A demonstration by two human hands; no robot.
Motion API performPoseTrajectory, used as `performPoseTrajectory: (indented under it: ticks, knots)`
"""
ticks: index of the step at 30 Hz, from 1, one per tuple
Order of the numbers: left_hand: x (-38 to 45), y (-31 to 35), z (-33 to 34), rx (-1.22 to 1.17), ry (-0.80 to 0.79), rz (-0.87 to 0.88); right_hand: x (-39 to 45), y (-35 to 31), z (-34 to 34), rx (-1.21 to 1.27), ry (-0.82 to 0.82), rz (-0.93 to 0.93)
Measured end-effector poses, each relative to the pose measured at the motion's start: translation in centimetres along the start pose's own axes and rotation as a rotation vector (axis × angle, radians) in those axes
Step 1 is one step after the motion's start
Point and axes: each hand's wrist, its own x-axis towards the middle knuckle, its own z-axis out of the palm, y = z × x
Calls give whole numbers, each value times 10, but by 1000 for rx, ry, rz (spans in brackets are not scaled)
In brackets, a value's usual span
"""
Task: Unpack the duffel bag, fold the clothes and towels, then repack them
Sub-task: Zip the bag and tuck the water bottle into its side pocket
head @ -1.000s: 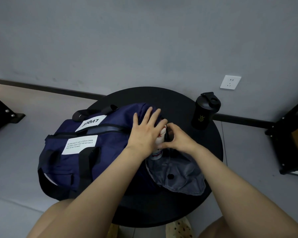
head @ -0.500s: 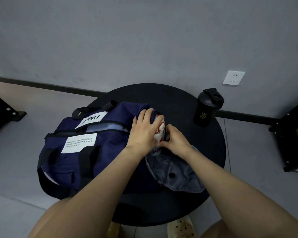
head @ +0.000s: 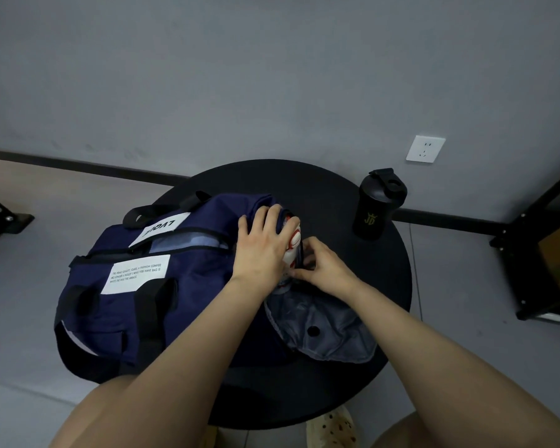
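Since a second ago the left hand [head: 265, 250] has gone from lying flat on the bag's end to curling its fingers over the rim there, and the right hand [head: 324, 270] has tucked in closer. Both hands now work at the right-hand end of the navy duffel bag [head: 149, 286], which lies across the round black tabletop [head: 392, 286]. The left grips the bag's end fabric; the right pinches at the edge of the end opening, though exactly what it holds I cannot tell. Between them peeks a white item with red markings [head: 294, 244], sitting in that end compartment.

The bag's long axis runs leftward from the hands, and the grey-lined end flap [head: 320, 328] hangs open, nearer the person than the hands. The white item lies right under both hands, a touch nearer the left fingertips, so I judge pulling it out toward the right comes next.

Writing: one white patch on the bag reads "LVOIE" upside down; a second carries small print, too small to read in full. Beyond the bag's right end stands a black shaker bottle [head: 379, 205] marked "JD".
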Motion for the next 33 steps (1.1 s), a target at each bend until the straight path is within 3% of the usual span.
performPoseTrajectory:
  ticks: [9,12,16,19,28,33]
  knots:
    - [12,26,-9,-38,26,76,-10,3,-33,-15,79,28]
    - [25,38,-11,-84,-31,138,-9,8,-53,-80,239,61]
    - [58,55,-12,-132,-126,187,-5,21,-92,-185,580,190]
    - [85,66,-9,-111,-179,233,5,26,-118,-207,694,296]
    - [148,103,18,-297,-464,222,45,46,-148,-149,565,391]
    - [160,115,28,-351,-535,203,55,58,-151,-87,498,315]
